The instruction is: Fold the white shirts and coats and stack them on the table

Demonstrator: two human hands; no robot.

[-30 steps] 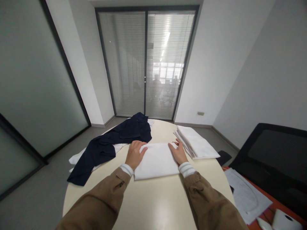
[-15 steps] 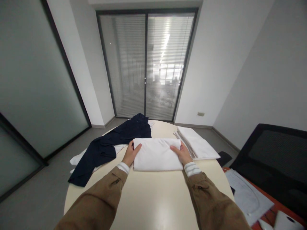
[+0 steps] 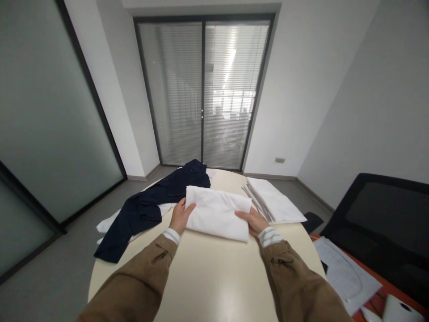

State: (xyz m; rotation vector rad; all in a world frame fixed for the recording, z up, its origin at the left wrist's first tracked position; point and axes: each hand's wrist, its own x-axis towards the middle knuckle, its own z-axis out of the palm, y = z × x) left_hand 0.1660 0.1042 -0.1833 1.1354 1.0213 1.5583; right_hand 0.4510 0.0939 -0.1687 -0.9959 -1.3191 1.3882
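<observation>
A folded white cloth (image 3: 217,212) is lifted a little off the round cream table (image 3: 214,277), tilted with its right side lower. My left hand (image 3: 179,216) grips its left edge, thumb on top. My right hand (image 3: 254,220) holds its right edge, fingers closed under and over the fabric. Both arms wear brown sleeves with striped cuffs.
A stack of folded white cloths (image 3: 276,204) lies just right of my right hand. A dark navy garment (image 3: 157,201) sprawls over white fabric at the table's left and far side. A black chair (image 3: 385,219) and papers (image 3: 345,275) are at the right.
My hands went from resting flat on the cloth to gripping its two side edges, then raised it off the table and shifted it slightly to the right.
</observation>
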